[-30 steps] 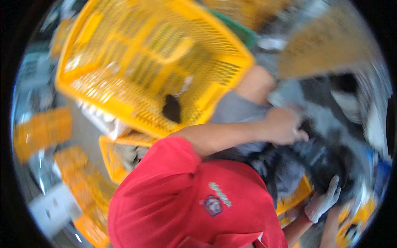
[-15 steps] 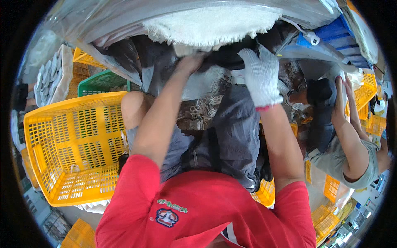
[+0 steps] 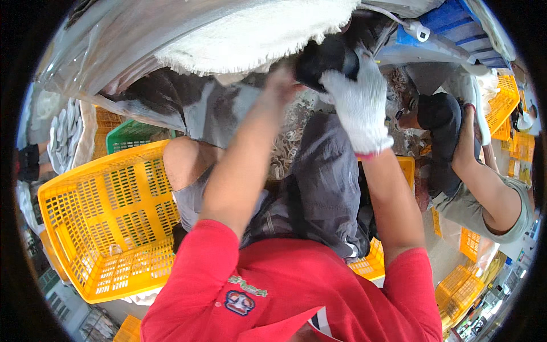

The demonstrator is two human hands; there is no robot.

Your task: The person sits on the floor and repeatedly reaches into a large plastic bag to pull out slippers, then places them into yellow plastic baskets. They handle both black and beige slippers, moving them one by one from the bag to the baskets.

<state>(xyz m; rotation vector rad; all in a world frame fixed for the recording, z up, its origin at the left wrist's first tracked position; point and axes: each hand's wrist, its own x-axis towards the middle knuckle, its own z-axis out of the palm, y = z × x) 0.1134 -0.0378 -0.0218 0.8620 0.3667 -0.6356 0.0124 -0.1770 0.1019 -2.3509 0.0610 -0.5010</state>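
Note:
A black rounded piece (image 3: 322, 64), its exact kind hard to make out, is tilted up just under the frayed white buffing wheel (image 3: 256, 37). Wearing a white knit glove, my right hand (image 3: 359, 102) is closed round the right side of this piece. My bare left hand (image 3: 282, 85) is at the left of the piece, close below the wheel's fringe. Motion smears its fingers, so their grip does not show. Both hands are above my lap.
A large yellow basket (image 3: 108, 214) stands left of my knee, with a green crate (image 3: 137, 135) behind. White sole-shaped pieces (image 3: 65, 134) are heaped at the far left. Pale scraps litter the floor ahead. At right another person's arm (image 3: 481, 182) rests near a blue crate (image 3: 464, 28).
The black piece and my gloved hand have risen toward the wheel's right side. My left hand has moved slightly right. The whole view has shifted a little.

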